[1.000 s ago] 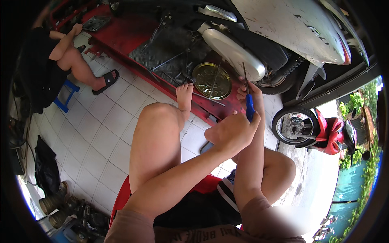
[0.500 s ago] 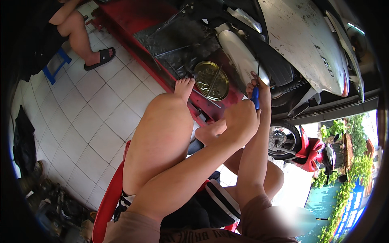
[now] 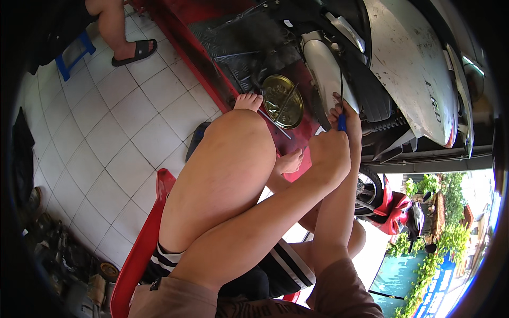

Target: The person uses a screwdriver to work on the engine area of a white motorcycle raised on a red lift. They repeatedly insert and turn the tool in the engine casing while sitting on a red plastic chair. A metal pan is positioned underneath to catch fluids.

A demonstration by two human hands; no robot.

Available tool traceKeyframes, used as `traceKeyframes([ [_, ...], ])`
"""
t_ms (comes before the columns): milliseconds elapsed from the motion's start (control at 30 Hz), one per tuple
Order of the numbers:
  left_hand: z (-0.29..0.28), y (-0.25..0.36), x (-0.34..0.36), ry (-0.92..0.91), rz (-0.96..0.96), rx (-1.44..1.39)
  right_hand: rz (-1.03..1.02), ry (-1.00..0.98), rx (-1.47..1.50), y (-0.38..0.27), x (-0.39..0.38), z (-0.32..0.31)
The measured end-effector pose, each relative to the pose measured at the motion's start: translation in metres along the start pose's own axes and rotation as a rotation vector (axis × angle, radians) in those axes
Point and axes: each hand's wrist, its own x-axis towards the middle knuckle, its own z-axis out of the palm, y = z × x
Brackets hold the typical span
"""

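A screwdriver with a blue handle (image 3: 342, 123) and a thin dark shaft points up and away, beside the motorbike's silver-white muffler or arm cover (image 3: 325, 66). My left hand (image 3: 327, 148) is closed around the lower end of the handle. Just beyond it, my right hand (image 3: 347, 112) has curled fingers at the upper handle and shaft, close to the silver-white part. What the tip touches is too dark to tell. Below and left of the hands lies a round gold-coloured tray (image 3: 283, 102) with small parts and a long tool across it.
The motorbike's scuffed pale body panel (image 3: 413, 58) fills the upper right, by a black tyre (image 3: 371, 98). A red platform edge (image 3: 204, 74) crosses the tiled floor (image 3: 132, 153). A person's sandalled foot (image 3: 139, 52) is at upper left. A red motorbike (image 3: 389, 212) stands at right.
The view has shifted, so the motorbike and tray appear farther right. My hands stay on the screwdriver, with less of its handle showing above my left hand. My raised leg has shifted.
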Motion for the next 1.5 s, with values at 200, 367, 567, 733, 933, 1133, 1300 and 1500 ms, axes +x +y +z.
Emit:
traceKeyframes([
  [200,-0.012,-0.004,0.016,0.029,-0.041,-0.006,-0.049,0.069,-0.089,-0.012,0.023,0.014],
  [367,-0.015,-0.009,0.022,0.046,-0.064,-0.042,-0.048,0.06,-0.074,-0.014,0.036,0.015],
  [567,-0.013,-0.011,0.025,0.051,-0.041,-0.059,-0.013,0.071,-0.027,-0.014,0.045,0.006],
  [733,-0.012,-0.011,0.024,0.056,-0.063,-0.053,0.005,0.068,-0.024,-0.011,0.048,0.004],
  [933,-0.014,-0.009,0.024,0.057,-0.043,-0.057,0.025,-0.015,0.032,-0.013,0.052,-0.003],
  [1133,-0.021,-0.006,0.023,0.067,-0.17,-0.149,0.007,-0.054,0.139,-0.01,0.051,0.008],
  [1300,-0.038,-0.002,0.035,0.254,-0.276,-0.336,-0.037,-0.322,0.271,-0.003,0.035,0.021],
  [1500,-0.02,-0.024,0.081,0.352,-0.521,-0.818,0.001,-0.35,0.379,0.01,0.01,0.062],
])
